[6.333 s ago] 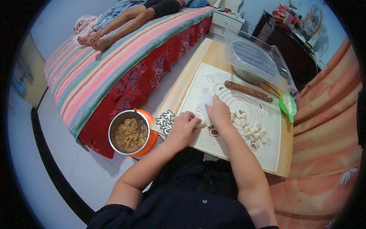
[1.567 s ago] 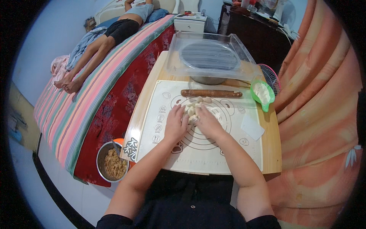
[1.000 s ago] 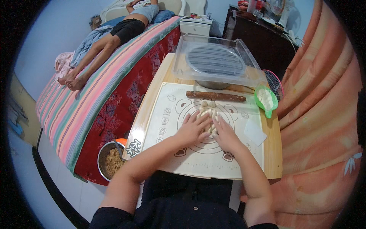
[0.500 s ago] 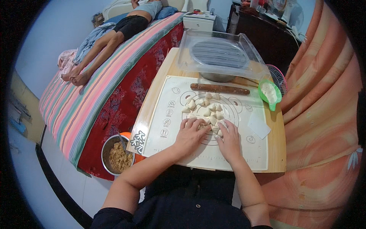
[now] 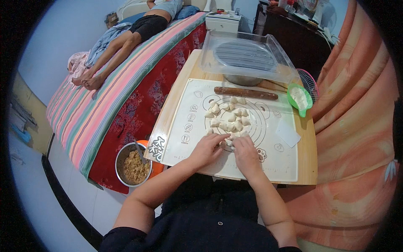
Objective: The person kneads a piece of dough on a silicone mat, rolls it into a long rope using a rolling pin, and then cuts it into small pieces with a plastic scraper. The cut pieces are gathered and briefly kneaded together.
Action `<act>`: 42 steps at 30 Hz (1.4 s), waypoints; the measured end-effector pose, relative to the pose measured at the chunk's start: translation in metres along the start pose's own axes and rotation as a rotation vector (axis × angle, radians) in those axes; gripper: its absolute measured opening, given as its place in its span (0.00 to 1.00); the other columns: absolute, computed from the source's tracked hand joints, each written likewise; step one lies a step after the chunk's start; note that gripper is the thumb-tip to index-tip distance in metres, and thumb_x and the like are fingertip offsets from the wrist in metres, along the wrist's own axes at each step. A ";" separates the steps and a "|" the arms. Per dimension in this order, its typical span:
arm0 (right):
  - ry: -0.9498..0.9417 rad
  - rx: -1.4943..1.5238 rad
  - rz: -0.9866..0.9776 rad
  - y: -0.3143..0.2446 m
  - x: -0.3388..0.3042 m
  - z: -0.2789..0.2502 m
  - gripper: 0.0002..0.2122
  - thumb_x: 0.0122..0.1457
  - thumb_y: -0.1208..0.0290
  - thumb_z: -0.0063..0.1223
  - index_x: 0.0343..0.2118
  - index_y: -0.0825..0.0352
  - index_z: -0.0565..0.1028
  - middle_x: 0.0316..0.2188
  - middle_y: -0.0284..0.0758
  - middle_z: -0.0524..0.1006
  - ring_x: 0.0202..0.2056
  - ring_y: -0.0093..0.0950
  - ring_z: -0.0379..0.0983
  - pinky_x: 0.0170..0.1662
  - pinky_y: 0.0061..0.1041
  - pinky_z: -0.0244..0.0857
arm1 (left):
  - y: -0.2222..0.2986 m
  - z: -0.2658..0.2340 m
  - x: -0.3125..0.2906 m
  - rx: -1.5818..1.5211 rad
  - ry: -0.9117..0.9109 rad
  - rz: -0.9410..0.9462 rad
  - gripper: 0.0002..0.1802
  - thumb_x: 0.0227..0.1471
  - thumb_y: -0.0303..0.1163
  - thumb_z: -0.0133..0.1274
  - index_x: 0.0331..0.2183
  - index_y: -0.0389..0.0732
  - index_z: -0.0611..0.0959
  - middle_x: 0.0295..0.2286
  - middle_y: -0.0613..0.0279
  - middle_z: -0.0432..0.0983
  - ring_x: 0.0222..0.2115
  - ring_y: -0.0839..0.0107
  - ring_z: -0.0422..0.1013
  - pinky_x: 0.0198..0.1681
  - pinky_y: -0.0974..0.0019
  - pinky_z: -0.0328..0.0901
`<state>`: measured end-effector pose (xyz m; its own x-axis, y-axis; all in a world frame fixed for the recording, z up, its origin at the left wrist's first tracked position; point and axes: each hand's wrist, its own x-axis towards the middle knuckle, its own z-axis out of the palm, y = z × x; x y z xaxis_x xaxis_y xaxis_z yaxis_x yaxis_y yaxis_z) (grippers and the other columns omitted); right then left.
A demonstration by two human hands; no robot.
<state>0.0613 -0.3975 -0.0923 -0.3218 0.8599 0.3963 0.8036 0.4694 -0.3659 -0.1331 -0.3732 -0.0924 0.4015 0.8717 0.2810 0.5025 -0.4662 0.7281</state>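
Note:
Several small white dough pieces (image 5: 231, 118) lie in a loose cluster on a printed white kneading mat (image 5: 180, 152). My left hand (image 5: 206, 149) is at the near side of the cluster, its fingers curled inward around a bit of dough. Close beside it on the right, my right hand (image 5: 247, 156) has its fingers bent down and drawn together at the same dough. White dough shows between the fingertips of both hands, and the rest of it is hidden. Beyond the cluster lies a wooden rolling pin (image 5: 246, 93).
A clear plastic tray (image 5: 247, 54) covers part of a metal bowl (image 5: 242, 80) at the back. To the right are a green scoop of flour (image 5: 299, 99) and a white scraper (image 5: 287, 134). A filling bowl (image 5: 133, 164) stands lower left. A person lies on the striped bed (image 5: 121, 90).
Both hands have drawn closer together at the near edge of the cluster. The right hand's fingers, spread before, are now bent together. Some dough pieces look shifted, and the whole view has moved slightly.

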 end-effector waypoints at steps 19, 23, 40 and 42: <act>0.130 0.137 0.132 0.005 -0.024 -0.004 0.13 0.50 0.81 0.52 0.41 0.69 0.76 0.41 0.39 0.77 0.47 0.39 0.69 0.52 0.35 0.64 | -0.012 -0.008 -0.008 0.170 -0.062 0.169 0.14 0.48 0.23 0.53 0.40 0.41 0.81 0.41 0.53 0.73 0.42 0.54 0.70 0.48 0.59 0.67; 0.063 0.112 0.166 -0.006 -0.031 -0.015 0.14 0.50 0.82 0.52 0.41 0.69 0.76 0.43 0.40 0.77 0.48 0.40 0.69 0.52 0.34 0.64 | 0.000 -0.006 -0.022 0.394 -0.040 0.229 0.16 0.48 0.27 0.54 0.42 0.41 0.80 0.40 0.53 0.72 0.40 0.55 0.70 0.46 0.59 0.66; 0.172 -0.009 0.195 0.032 -0.006 -0.001 0.13 0.51 0.81 0.52 0.41 0.68 0.77 0.44 0.38 0.75 0.47 0.39 0.69 0.50 0.35 0.65 | -0.007 0.048 0.036 0.424 0.038 0.567 0.21 0.47 0.27 0.51 0.46 0.34 0.75 0.47 0.49 0.68 0.47 0.50 0.67 0.50 0.56 0.66; 0.177 0.026 0.163 0.037 -0.015 0.002 0.13 0.49 0.82 0.53 0.39 0.69 0.78 0.43 0.39 0.75 0.47 0.39 0.70 0.50 0.35 0.66 | -0.004 0.041 0.027 0.346 -0.011 0.428 0.22 0.46 0.25 0.51 0.47 0.36 0.75 0.47 0.50 0.70 0.47 0.52 0.68 0.49 0.57 0.67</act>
<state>0.0949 -0.3928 -0.1139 -0.0949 0.8772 0.4707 0.8236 0.3348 -0.4578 -0.0929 -0.3544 -0.1137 0.6325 0.5925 0.4989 0.5141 -0.8029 0.3017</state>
